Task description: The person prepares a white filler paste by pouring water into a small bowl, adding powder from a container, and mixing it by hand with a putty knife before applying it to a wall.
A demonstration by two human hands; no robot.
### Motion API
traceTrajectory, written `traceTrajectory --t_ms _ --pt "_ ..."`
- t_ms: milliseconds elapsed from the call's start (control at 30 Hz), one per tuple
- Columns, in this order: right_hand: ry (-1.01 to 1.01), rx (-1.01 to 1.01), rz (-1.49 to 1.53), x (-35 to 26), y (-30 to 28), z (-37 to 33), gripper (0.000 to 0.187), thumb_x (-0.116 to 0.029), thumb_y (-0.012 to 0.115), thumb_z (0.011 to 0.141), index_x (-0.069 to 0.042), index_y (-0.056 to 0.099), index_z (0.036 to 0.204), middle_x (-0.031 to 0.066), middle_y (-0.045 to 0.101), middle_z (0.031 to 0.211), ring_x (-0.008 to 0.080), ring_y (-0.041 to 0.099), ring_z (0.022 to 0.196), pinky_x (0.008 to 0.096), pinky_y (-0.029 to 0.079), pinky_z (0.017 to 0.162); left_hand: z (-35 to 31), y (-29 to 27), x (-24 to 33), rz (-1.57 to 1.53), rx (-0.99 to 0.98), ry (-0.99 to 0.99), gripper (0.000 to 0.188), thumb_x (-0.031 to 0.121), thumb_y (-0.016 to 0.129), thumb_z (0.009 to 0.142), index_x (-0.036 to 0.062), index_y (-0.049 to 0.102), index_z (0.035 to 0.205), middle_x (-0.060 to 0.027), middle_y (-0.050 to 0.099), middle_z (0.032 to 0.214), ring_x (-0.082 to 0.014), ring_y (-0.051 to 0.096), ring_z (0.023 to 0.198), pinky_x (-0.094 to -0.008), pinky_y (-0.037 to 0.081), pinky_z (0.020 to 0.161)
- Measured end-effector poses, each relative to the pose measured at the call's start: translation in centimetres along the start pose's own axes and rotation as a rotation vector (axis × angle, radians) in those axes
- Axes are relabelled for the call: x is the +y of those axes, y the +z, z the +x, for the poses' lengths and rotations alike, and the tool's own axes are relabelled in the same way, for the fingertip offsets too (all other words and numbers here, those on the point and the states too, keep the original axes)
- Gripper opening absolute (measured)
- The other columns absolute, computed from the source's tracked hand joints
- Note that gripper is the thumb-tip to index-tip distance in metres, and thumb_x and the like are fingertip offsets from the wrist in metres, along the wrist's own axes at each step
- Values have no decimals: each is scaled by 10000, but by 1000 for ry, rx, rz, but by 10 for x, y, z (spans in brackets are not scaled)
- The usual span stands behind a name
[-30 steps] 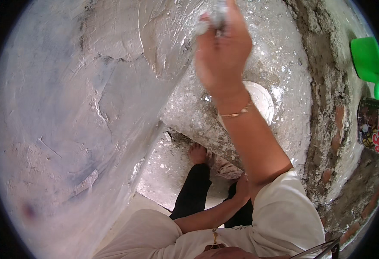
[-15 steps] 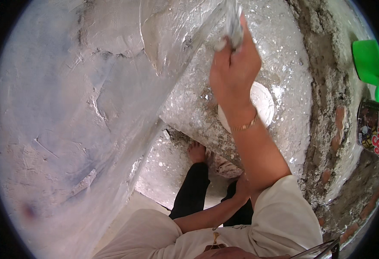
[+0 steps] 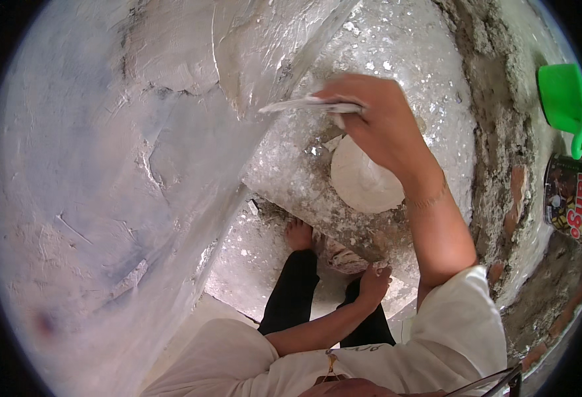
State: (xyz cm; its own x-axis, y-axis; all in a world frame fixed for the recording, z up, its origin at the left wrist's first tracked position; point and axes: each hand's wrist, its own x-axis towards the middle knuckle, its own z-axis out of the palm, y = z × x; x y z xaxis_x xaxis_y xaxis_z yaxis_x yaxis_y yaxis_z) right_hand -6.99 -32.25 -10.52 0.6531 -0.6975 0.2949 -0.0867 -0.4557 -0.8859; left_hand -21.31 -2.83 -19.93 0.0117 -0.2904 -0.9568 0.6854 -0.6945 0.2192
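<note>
My right hand (image 3: 377,119) is closed on a thin, flat scraper (image 3: 311,106) smeared with white plaster. Its blade points left, with the tip close to the edge of the pale plastered wall (image 3: 105,165). Below this hand is a round mass of white plaster (image 3: 364,180), partly covered by my wrist; whether a container holds it I cannot tell. My left hand (image 3: 374,284) is low by my right knee, its fingers curled in. What they hold, if anything, is hidden.
A rough grey ledge (image 3: 410,46) speckled with white bits surrounds the plaster. Along the right runs a crumbling wall (image 3: 496,132) with exposed brick. A green plastic scoop (image 3: 562,99) and a dark printed packet (image 3: 566,198) are at far right. My bare foot (image 3: 299,235) is below the ledge.
My right hand has come back from the far side with the scraper, which has turned to point left. More of the round plaster shows. My left hand has come out from behind my right arm.
</note>
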Motion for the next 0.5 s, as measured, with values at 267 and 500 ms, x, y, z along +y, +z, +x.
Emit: traceTrajectory --t_ms 267,500 --pt "-78 -52 -213 0 -46 93 200 -29 623 741 22 636 934 77 669 840 138 609 719 278 496 658 26 -8 -33 -60 -21 45 180 77 541 880 40 458 1035 -19 475 779 -79 442 588 -241 353 483" --pt "96 -16 32 23 -84 73 71 -120 661 764 -61 683 798 32 663 774 111 605 709 296 496 640 20 -1 -22 -28 -56 4 149 92 542 875 47 467 996 -1 468 729 -87 455 577 -236 362 484"
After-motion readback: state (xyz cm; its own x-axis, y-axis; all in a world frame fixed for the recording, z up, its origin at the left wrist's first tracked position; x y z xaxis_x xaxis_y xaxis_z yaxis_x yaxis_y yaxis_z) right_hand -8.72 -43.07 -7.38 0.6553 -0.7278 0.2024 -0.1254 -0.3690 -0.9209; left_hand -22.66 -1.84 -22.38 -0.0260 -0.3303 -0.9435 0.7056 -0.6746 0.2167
